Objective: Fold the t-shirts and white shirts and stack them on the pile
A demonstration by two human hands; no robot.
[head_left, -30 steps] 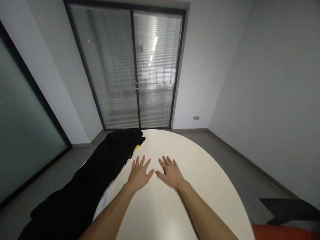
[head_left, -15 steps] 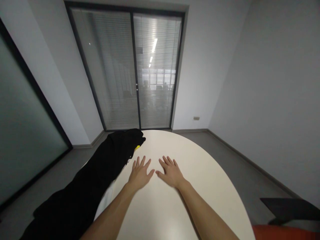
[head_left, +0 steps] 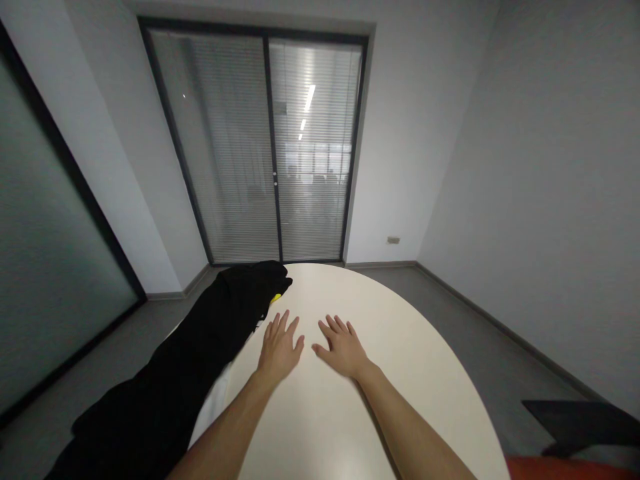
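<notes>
My left hand [head_left: 280, 347] is over the white round-edged table [head_left: 400, 373], palm down with its fingers spread and nothing in it. Just right of it, my right hand [head_left: 343, 345] lies palm down on the tabletop, fingers apart and holding nothing. A small gap separates the two thumbs. Along the table's left side runs a heap of black cloth [head_left: 200, 347], closest to my left hand. A bit of something yellow [head_left: 276, 298] peeks out from under the cloth's far right edge; most of it is hidden.
A chair with a black armrest [head_left: 580, 421] and a red seat [head_left: 560, 469] stands at the lower right. Beyond the table are glass panels with blinds [head_left: 315, 200] in a dark frame. A grey wall [head_left: 550, 220] rises on the right, and a frosted panel [head_left: 45, 253] on the left.
My left hand has shifted slightly and its thumb has drawn a little away from the right hand. The view has tilted up slightly. My right hand stays in place.
</notes>
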